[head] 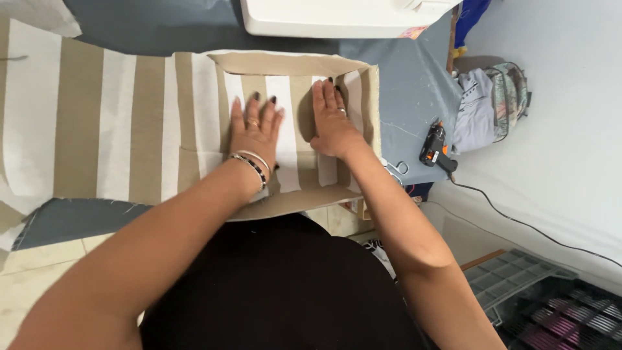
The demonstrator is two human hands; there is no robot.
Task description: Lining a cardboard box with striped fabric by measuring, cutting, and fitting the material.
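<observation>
- Nearest the camera, the person's black top point(285, 285) filled the lower middle of the view, with both bare forearms reaching forward from it over the near edge of the bench point(414, 84).
- The left wrist wore beaded bracelets point(253, 163), just above the near wall of a shallow cardboard box point(291, 201).
- The box sat at the near edge of the bench, towards its right end, and was lined with beige-and-white striped fabric point(116, 129) that spread out of the box to the left across the bench top.
- The left hand point(254, 129) lay palm down on the fabric on the box floor, fingers spread moderately and flat, gripping nothing; a ring showed on one finger.
- The right hand point(332, 120) pressed flat just beside it, closer to the right wall of the box, fingers straight and close together, holding nothing; it too bore a ring.
- The two hands were near each other but apart, with a white stripe showing between them.
- Off the box's right wall, a pair of scissors point(394, 171) lay on the grey bench cover near the right edge.
- Further right, a black-and-orange glue gun point(434, 148) rested at the bench's right edge, its cord trailing away.
- At the far edge stood a white sewing machine point(343, 16).
</observation>
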